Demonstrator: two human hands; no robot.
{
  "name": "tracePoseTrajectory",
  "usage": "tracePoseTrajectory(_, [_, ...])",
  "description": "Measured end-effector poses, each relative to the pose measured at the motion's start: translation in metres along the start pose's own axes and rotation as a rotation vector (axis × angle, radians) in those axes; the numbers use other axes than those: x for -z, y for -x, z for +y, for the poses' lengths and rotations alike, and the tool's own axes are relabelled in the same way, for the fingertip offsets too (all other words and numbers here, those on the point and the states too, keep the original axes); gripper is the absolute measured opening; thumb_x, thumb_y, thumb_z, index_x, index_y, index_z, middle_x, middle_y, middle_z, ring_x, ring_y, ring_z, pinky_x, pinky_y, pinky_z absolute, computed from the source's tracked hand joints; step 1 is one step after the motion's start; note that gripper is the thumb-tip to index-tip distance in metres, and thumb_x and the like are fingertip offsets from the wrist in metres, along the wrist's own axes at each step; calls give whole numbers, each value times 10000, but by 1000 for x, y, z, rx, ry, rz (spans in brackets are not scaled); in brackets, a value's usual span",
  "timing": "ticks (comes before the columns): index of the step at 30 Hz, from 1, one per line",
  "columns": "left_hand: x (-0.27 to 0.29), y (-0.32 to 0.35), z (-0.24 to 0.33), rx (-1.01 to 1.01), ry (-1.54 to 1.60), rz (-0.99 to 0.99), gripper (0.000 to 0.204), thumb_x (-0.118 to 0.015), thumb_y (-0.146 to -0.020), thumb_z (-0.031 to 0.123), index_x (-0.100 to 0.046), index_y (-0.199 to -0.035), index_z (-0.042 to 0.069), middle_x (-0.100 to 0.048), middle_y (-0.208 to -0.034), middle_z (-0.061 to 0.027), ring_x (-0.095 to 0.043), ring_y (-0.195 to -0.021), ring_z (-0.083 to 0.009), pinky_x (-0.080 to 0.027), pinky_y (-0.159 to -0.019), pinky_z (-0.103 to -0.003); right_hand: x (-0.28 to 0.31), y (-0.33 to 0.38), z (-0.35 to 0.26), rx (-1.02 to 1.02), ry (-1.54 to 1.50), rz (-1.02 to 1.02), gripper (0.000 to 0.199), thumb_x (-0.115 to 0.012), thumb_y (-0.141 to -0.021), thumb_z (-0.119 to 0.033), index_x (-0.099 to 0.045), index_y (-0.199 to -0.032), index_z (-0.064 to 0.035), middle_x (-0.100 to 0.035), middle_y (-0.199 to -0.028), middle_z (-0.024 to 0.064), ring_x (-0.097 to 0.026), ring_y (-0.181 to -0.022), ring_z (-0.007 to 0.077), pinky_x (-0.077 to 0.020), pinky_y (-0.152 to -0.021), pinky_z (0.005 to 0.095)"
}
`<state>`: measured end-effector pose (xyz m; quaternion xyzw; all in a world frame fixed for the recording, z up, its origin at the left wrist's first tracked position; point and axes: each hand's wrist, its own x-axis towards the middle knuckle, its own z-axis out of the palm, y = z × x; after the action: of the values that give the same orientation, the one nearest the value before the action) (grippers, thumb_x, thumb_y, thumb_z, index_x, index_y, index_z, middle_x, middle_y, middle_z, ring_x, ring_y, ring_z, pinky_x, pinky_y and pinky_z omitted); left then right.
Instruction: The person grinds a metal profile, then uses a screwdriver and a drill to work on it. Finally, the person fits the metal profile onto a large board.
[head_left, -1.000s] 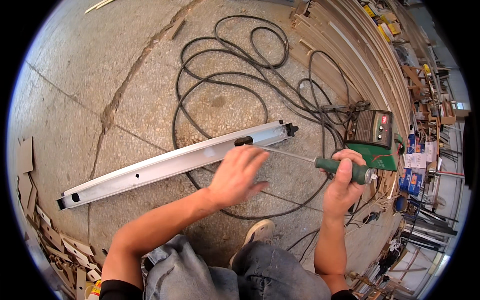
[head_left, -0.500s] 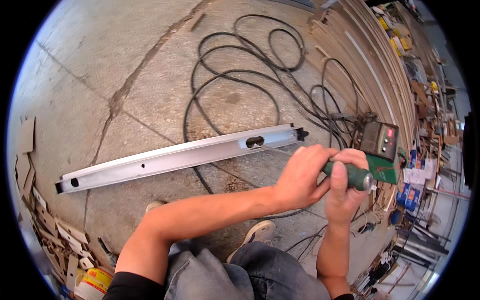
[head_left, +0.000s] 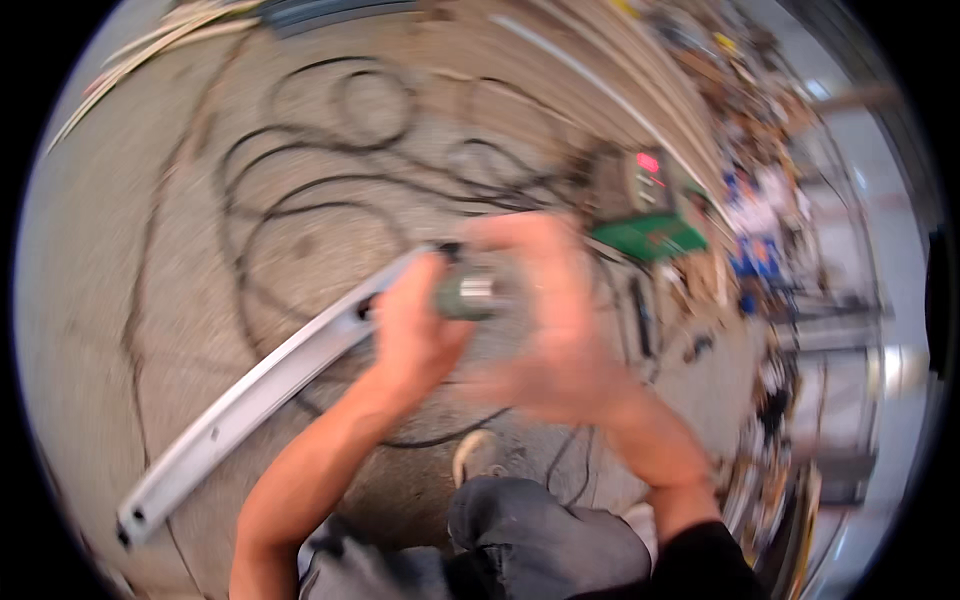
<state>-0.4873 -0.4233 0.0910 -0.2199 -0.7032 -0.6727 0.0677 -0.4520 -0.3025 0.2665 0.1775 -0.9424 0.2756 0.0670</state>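
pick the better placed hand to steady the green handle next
Left, I'd judge: the left hand is wrapped around the green handle, beside the pale metal channel. The right hand is blurred and appears apart from the handle.

No text, label, brand, number or sign can be read, as the view is blurred. On the front of the machine, the display glows red, but whatever it shows is smeared into one bright patch. Pale spots just below it are too blurred to tell as marks or knobs. Toward the right, the blue boxes and the white boxes appear as patches of colour, any print on them illegible. The green screwdriver handle is likewise too blurred to yield lettering.
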Motion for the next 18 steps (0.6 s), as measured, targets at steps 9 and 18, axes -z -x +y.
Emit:
tracePoseTrajectory(9, [-25, 27, 18, -132, 31, 37, 315, -823, -800, 178, -559, -927, 63, -630, -870, -169, -668, -800, -425, -552, -694, -514, -29, -20, -20, 37, 360, 290, 606, -561, -1053, -395, -533, -1503, 9, -645, -1381, 147, -616, -1273, 307, -503, -1047, 412])
tracePoseTrajectory(18, [-19, 28, 23, -198, 16, 43, 330, -830, -762, 130, -568, -949, 58, -637, -888, -173, -665, -851, -429, -538, -706, -501, 5, 14, -26, 4, -134, 308, 782, -268, -1143, -553, -435, -1581, 73, -610, -1441, 264, -576, -1373, 355, -461, -1132, 442])
